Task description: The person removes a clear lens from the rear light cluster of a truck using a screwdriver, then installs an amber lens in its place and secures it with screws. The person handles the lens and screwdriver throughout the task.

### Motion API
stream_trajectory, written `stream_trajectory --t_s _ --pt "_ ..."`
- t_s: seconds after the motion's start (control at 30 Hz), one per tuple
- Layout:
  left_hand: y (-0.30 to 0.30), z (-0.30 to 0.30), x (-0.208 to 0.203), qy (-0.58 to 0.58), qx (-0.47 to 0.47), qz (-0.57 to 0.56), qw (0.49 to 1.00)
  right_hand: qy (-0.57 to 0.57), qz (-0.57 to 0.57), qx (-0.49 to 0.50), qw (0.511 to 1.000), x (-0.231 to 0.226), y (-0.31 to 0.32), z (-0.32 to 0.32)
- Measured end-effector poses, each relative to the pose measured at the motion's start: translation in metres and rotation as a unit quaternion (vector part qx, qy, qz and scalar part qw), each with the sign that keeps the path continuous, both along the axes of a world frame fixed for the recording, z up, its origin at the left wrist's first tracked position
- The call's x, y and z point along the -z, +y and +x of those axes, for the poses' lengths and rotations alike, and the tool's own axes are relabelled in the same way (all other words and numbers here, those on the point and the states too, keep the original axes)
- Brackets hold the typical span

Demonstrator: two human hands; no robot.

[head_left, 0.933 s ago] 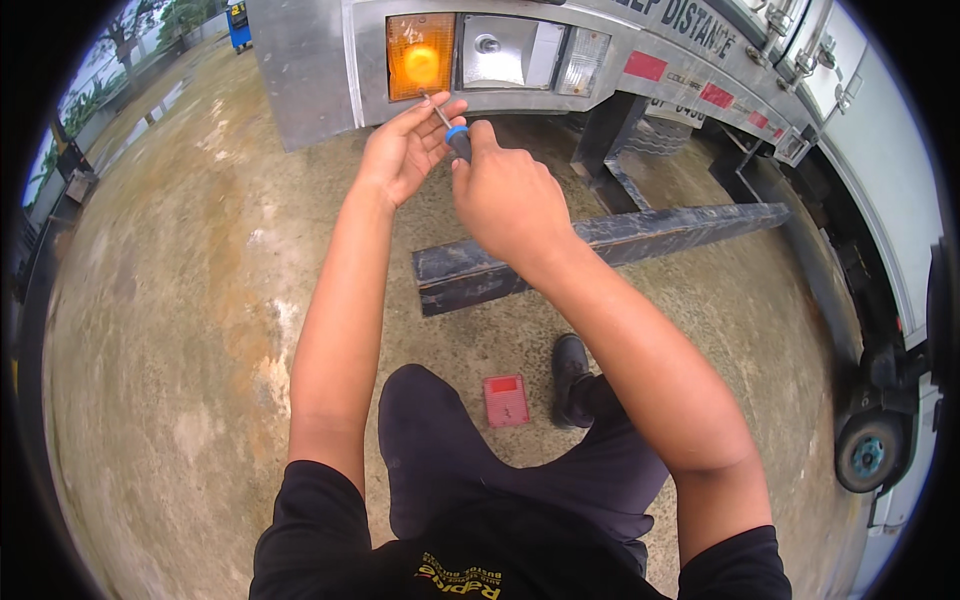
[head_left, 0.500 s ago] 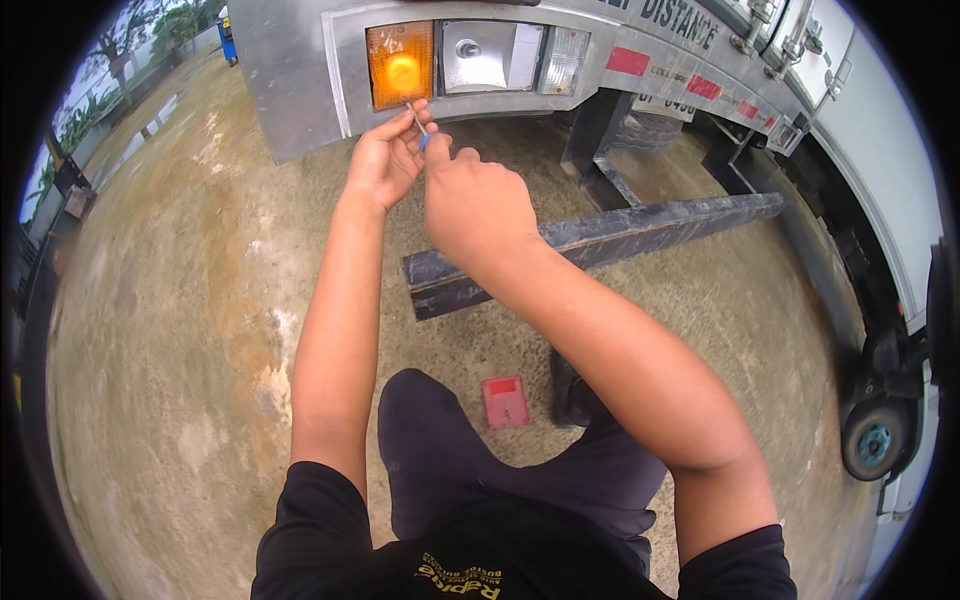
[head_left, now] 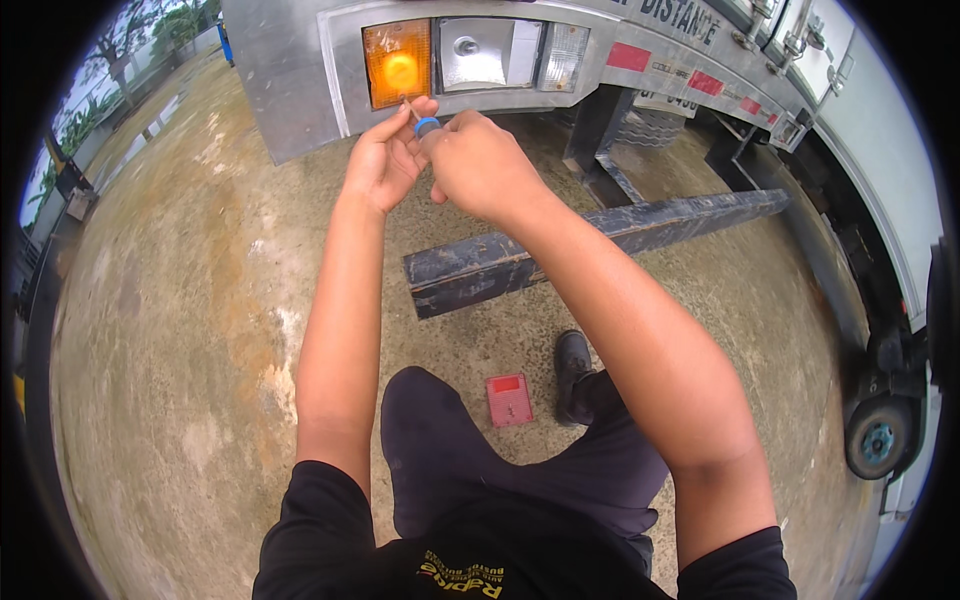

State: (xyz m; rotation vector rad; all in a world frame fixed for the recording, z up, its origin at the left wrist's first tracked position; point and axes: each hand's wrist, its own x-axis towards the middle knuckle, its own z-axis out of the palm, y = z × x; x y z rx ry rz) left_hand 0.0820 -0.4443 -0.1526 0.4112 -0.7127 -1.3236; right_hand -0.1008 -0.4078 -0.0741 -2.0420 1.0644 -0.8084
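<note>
My right hand (head_left: 487, 165) is wrapped round the handle of a screwdriver (head_left: 427, 127) with a blue collar. Its thin shaft points up to the lower edge of the amber lamp lens (head_left: 399, 66), where the tip meets what looks like a screw. Curled fingers of my left hand (head_left: 388, 160) close about the shaft near the tip, just under the lens. Beside the amber lens is an open lamp housing (head_left: 487, 55) with a bulb and silver reflector, and next to that a clear lens (head_left: 565, 58).
A red lens cover (head_left: 510, 401) with small bits on it lies on the concrete between my legs. A dark steel beam (head_left: 600, 240) crosses below the truck's metal rear panel (head_left: 290, 90). To the right, a white vehicle stands with its wheel (head_left: 878, 440) showing.
My right hand has turned and shifted, so more of the screwdriver's blue collar and handle shows. My left hand stays almost in place beneath the amber lens.
</note>
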Motion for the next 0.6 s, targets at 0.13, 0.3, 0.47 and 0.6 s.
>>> stream_trajectory --t_s 0.13,0.3,0.47,0.6 --pt "0.027 -0.014 0.013 -0.03 0.108 -0.117 0.987 -0.187 0.288 -0.03 0.939 0.001 0.001 -0.003" --pt "0.026 -0.017 0.022 -0.032 0.075 -0.088 0.993 0.029 -0.214 0.102 0.971 0.007 0.025 -0.006" --pt "0.025 -0.008 0.018 -0.001 0.123 -0.025 0.992 0.229 -0.369 0.041 0.9 0.009 0.036 -0.015" --pt "0.031 -0.009 0.012 -0.007 0.131 -0.052 0.99 0.088 -0.126 0.049 0.987 0.014 0.029 -0.005"
